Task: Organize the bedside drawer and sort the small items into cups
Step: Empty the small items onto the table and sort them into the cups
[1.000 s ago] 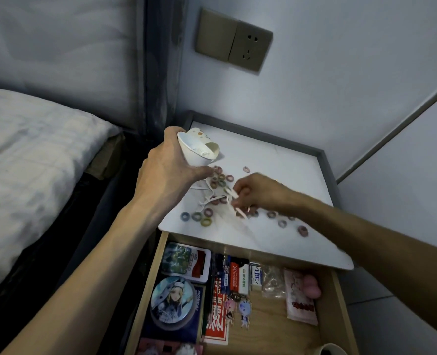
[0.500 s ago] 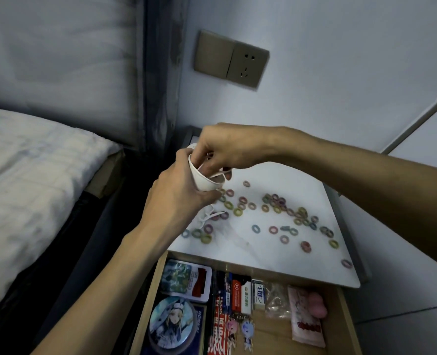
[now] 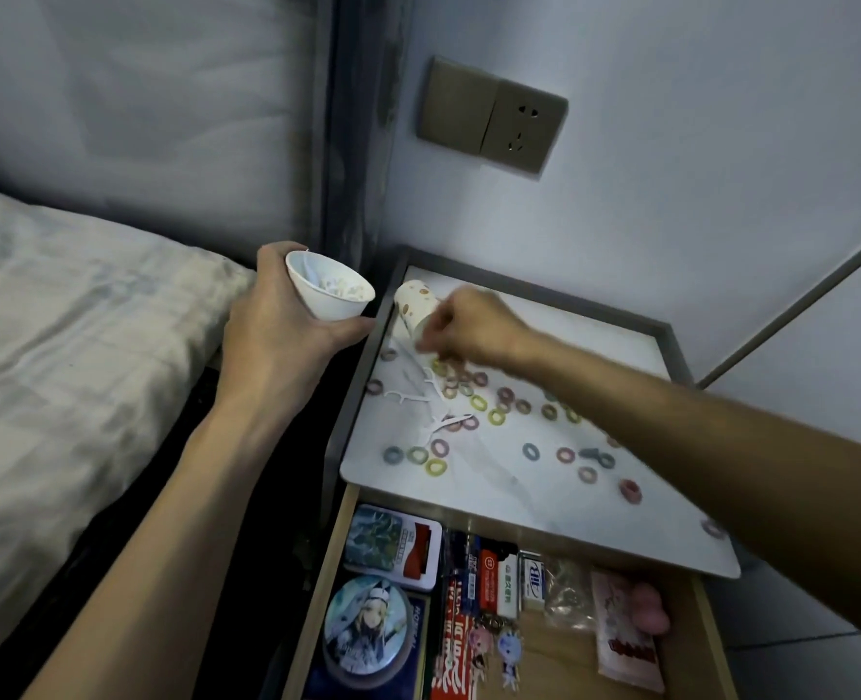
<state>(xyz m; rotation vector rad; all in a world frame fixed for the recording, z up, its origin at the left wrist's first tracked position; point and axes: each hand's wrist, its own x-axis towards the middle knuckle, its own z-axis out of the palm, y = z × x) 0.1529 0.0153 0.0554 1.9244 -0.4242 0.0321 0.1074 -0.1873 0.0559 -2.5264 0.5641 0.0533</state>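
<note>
Sorting was barely begun: the left hand gripped a white cup holding a few pale bits, off the nightstand's nine o'clock edge. The right hand was blurred and its grip unreadable. It hovered at three o'clock of a tipped spotted cup. Floss picks and rings lay loose, some near the six o'clock lip above the open drawer.

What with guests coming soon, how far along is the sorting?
Early. Done: white pieces lie in the white cup the left hand holds. In hand: the right hand reaches among floss picks beside a tipped spotted cup. Left: many hair ties cover the nightstand top; the drawer stands open.
</note>
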